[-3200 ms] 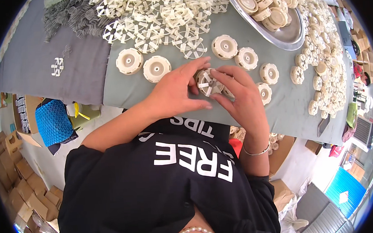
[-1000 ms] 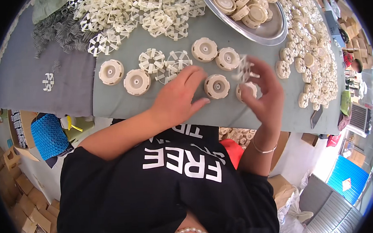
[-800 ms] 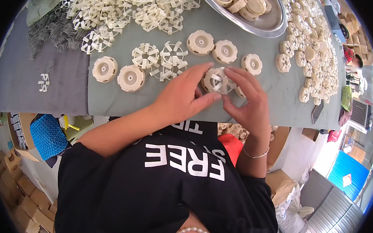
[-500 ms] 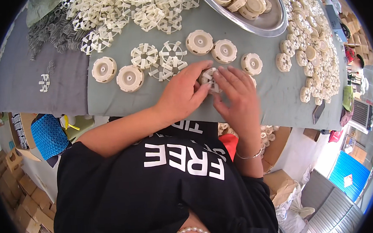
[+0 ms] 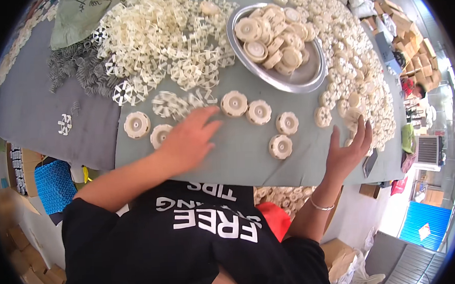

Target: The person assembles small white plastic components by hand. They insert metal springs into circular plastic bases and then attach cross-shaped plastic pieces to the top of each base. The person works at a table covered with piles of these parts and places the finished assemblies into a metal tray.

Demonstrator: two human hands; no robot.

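My left hand (image 5: 189,143), slightly smeared by motion, is over the table with its fingers apart and nothing seen in them. Just beyond it lie several white plastic slotted rings (image 5: 176,104). Partly behind its wrist is a cream round plastic cap (image 5: 160,135), with another cap (image 5: 137,125) to the left. My right hand (image 5: 347,153) reaches to the edge of a heap of ring-fitted caps (image 5: 357,68), fingers spread. At its fingertips sits a cream piece (image 5: 352,119), partly hidden. Between the hands stand two caps side by side (image 5: 234,103) and two more (image 5: 280,147) nearer the right.
A metal bowl (image 5: 321,78) of cream caps stands at the back. To its left are a big pile of white rings (image 5: 150,38) and a mound of grey springs (image 5: 82,67). A dark flat object (image 5: 370,163) lies at the table's right edge. Below the table is a box of caps (image 5: 287,196).
My hands were together around a cap with a white ring on it. They have parted, the left moving left to the rings, the right swinging right to the heap. The view has shifted.
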